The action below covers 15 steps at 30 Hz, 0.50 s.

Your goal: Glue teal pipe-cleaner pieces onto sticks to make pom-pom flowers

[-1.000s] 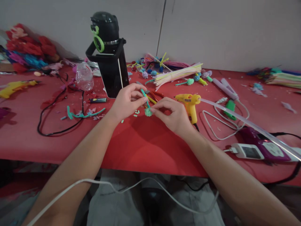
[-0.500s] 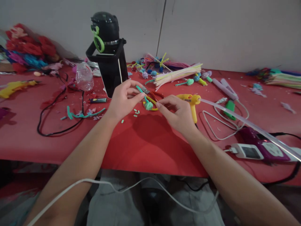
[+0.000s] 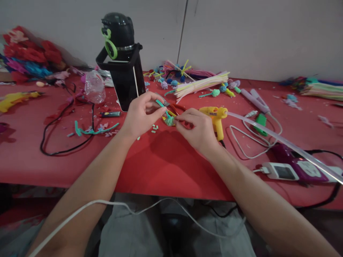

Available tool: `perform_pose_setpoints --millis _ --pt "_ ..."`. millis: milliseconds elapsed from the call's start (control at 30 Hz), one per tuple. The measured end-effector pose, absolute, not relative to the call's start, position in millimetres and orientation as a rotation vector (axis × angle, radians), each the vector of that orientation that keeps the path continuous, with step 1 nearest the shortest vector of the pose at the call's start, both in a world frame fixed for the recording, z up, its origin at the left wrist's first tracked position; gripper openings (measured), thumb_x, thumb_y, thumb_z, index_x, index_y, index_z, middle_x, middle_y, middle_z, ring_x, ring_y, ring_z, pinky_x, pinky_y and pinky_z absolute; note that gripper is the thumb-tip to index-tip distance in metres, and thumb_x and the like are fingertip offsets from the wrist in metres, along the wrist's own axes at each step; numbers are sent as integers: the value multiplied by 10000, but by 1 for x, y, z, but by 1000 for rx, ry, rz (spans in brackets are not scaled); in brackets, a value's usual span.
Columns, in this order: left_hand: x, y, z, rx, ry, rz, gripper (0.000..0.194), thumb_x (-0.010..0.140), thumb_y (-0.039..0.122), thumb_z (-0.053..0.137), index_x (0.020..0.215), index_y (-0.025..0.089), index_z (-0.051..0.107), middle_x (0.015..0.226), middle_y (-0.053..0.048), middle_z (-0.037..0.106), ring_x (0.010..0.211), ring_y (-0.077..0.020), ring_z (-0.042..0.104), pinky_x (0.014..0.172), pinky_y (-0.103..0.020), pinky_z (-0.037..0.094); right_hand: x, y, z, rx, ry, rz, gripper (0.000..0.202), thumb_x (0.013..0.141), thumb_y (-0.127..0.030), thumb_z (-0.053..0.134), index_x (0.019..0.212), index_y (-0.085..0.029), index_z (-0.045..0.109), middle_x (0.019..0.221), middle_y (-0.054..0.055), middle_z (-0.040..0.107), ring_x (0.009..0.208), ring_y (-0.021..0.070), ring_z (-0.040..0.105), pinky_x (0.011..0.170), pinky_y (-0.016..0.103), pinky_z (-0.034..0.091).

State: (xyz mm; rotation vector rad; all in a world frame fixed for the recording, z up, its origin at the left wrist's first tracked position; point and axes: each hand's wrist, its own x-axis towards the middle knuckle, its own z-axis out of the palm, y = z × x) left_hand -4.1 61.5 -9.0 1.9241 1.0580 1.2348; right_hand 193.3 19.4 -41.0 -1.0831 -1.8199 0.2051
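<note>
Between thumb and fingers, my left hand (image 3: 142, 112) pinches the stem of a green pipe-cleaner sprig (image 3: 169, 120), whose fuzzy knobbly head points down and right. The fingertips of my right hand (image 3: 194, 126) are pressed together at the right side of that head. Whatever small thing they may hold is hidden. Red-and-yellow-handled pliers (image 3: 179, 107) lie behind the sprig, partly covered by my fingers. Several short pale green cut bits (image 3: 154, 129) are on the red table below my left hand. Just beyond my right hand is a yellow glue gun (image 3: 218, 116) with a long clear glue stick.
A black bottle (image 3: 123, 71) stands behind my left hand. Pipe cleaners (image 3: 202, 85) lie in a bundle at the back. On the right are a purple power strip (image 3: 302, 166), a white charger (image 3: 282, 171) and cables. Another yellow glue gun (image 3: 17, 100) lies far left. A white cable crosses my lap.
My right fingertips have moved slightly left, from just beside the sprig's head to touching it. My left hand keeps its hold on the stem. The whole view has shifted slightly.
</note>
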Motion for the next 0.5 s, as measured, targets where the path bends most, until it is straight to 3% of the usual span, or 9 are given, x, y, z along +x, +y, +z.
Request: perform_pose_setpoints --millis 500 --pt "-3 62 -12 1865 1021 1239 196 784 233 735 908 231 582 786 6 714 730 -210 746 720 -364 624 191 16 -38 -1106 -1838 171 113 927 -185 610 856 -207 696 829 51 672 723 180 598 684 330 476"
